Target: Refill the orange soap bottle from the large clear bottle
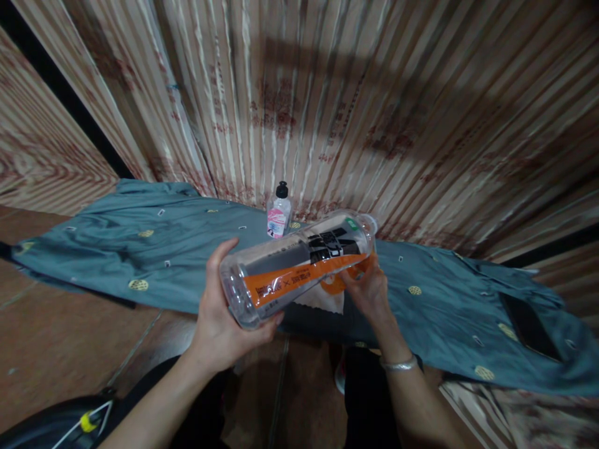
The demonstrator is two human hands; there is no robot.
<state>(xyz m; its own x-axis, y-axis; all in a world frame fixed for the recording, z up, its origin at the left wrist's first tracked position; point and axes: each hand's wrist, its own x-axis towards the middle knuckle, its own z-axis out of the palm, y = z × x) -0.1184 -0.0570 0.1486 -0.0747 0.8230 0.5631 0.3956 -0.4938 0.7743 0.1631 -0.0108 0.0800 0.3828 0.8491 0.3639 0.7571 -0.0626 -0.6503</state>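
Observation:
A large clear plastic bottle (276, 305) lies tilted between both hands, its neck end up to the right. Its wrap label (290, 277) is orange, black and grey. My left hand (222, 324) is closed around the base end, thumb along the lower side. At the neck end, the fingers of my right hand (369, 290) are closed against the bottle's underside, partly hidden by it. Orange material shows beside those fingers; I cannot tell whether it belongs to the label. Behind the bottle stands a small clear bottle (279, 215) with a black cap and pink label.
A narrow bench covered in teal cloth (187, 249) runs across the view. A pale sheet (322, 302) lies under the held bottle. A black phone (531, 327) rests on the cloth at right. Behind hangs a pleated, patterned curtain (299, 93). A dark round object (56, 424) is at lower left.

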